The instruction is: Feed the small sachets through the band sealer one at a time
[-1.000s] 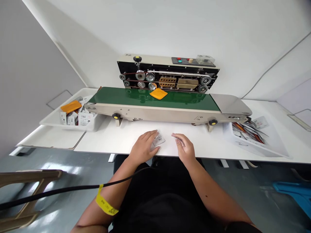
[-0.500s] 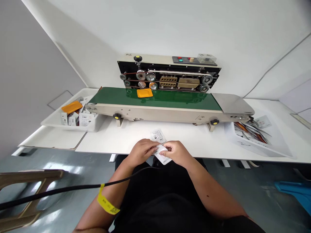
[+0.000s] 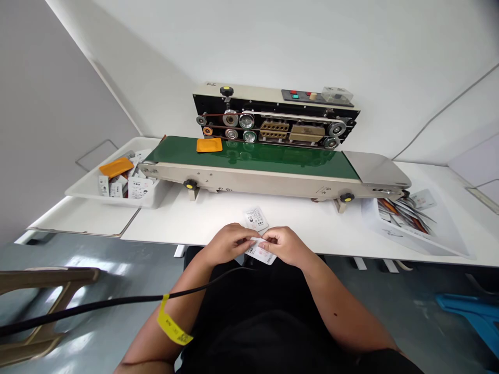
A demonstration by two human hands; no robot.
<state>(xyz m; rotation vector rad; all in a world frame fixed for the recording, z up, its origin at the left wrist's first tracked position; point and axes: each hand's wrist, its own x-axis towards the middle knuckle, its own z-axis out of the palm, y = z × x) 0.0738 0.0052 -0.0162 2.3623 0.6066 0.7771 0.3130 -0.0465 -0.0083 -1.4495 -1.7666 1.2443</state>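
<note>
A white printed packet (image 3: 262,253) is in front of the conveyor (image 3: 288,162), its upper edge pinched by 2 hands, left hand (image 3: 229,244) and right hand (image 3: 287,246). Between it and the conveyor, 1 similar packet (image 3: 256,218) lies on the surface (image 3: 202,221). 1 orange packet (image 3: 209,145) rests on the conveyor; 2 bins, left bin (image 3: 156,196) and right bin (image 3: 419,243), flank it.

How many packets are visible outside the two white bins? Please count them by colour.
Orange: 1 (orange packet on the green belt)
White: 2 (held packet in the left hand and right hand; other packet on the table)
Total: 3
</note>
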